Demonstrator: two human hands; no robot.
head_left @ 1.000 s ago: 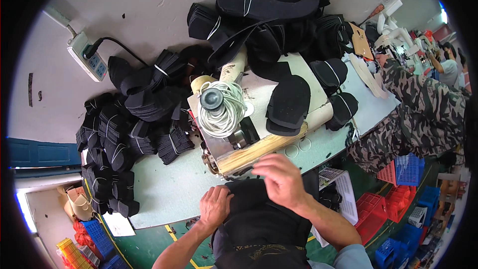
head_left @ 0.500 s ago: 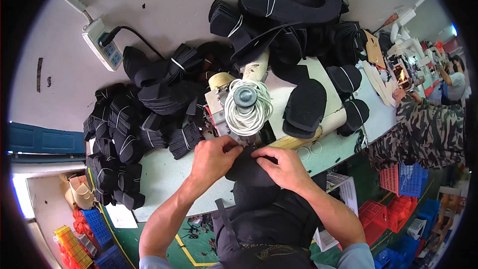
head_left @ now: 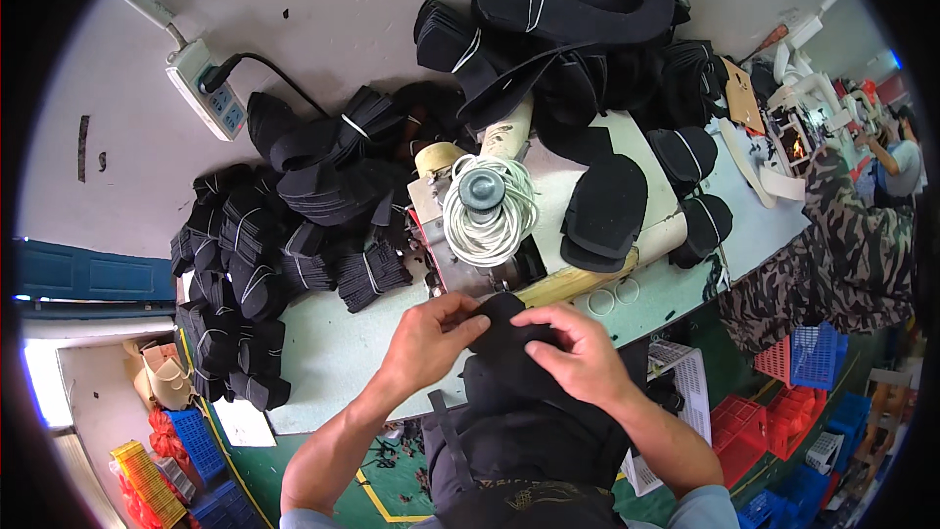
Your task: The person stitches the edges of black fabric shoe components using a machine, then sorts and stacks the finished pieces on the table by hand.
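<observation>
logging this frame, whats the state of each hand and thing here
left hand: gripping the black piece, fingers curled over its left edge
right hand: pinching the black piece from the right
black piece: held by both hands at the table edge
cord spool: wound, upright on the machine
power strip: on the wall, one black plug in
black bundles: banded, piled on the table

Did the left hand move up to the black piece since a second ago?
Yes. The left hand rose from the table's near edge toward the white cord coil, joining the right hand on the black piece.
</observation>
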